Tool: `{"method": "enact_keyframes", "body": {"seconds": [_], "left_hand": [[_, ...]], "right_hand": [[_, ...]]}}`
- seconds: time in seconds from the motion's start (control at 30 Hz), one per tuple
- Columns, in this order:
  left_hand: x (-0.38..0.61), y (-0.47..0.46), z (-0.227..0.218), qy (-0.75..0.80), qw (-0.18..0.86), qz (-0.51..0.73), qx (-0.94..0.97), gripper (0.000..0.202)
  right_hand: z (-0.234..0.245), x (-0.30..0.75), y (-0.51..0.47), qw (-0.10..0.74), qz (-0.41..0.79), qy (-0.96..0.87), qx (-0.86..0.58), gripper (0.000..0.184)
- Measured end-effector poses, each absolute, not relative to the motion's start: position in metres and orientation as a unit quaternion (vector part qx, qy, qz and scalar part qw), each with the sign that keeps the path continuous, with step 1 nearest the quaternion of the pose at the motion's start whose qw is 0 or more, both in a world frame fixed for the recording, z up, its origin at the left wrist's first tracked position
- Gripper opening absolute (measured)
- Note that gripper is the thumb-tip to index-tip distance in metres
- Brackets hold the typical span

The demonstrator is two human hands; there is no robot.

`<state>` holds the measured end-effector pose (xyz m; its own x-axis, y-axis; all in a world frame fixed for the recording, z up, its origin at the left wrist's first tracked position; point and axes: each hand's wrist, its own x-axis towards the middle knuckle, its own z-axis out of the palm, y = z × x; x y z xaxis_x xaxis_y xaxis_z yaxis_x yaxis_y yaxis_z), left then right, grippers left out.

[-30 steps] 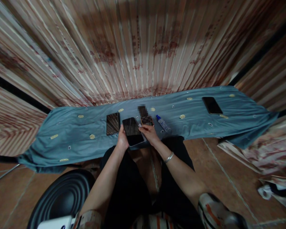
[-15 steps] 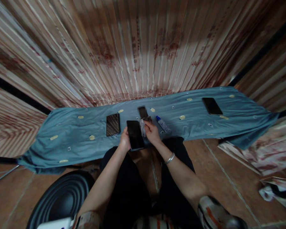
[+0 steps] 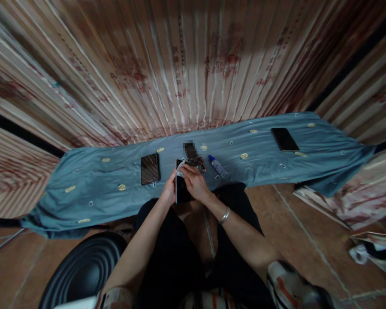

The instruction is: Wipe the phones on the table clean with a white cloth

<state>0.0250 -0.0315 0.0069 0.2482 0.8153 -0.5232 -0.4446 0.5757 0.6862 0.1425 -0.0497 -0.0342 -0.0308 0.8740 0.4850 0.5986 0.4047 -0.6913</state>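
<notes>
My left hand (image 3: 169,192) grips the left edge of a black phone (image 3: 180,193) held over the near edge of the blue cloth (image 3: 93,180). My right hand (image 3: 194,185) lies on the phone's screen, its fingers closed on a small white wipe (image 3: 179,170) at the phone's top. A second dark phone (image 3: 149,168) lies flat on the cloth just left of my hands. Just beyond them sits a small patterned item (image 3: 197,162), and a small bottle with a blue cap (image 3: 217,165) lies to its right.
A third black phone (image 3: 284,139) lies far right on the cloth. A striped curtain (image 3: 186,68) hangs behind. A round black stool (image 3: 83,270) stands at lower left, and a bag lies on the tiled floor at right (image 3: 369,253).
My right hand moved left from the patterned item onto the phone's screen, bringing the white wipe over it. The phone tilted more upright in my left hand.
</notes>
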Motion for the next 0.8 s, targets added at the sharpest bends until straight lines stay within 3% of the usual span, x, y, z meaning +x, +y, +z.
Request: {"method": "enact_keyframes", "body": {"seconds": [0.33,0.8], "left_hand": [[0.033,-0.039,0.020,0.455,0.757,0.431,0.183,0.037],[0.030,-0.031,-0.006,0.427,0.761,0.445,0.203,0.038]], "right_hand": [[-0.037,0.140,-0.054,0.443,0.148,-0.719,-0.515,0.056],[-0.038,0.134,-0.047,0.425,0.139,-0.725,-0.524,0.072]]}}
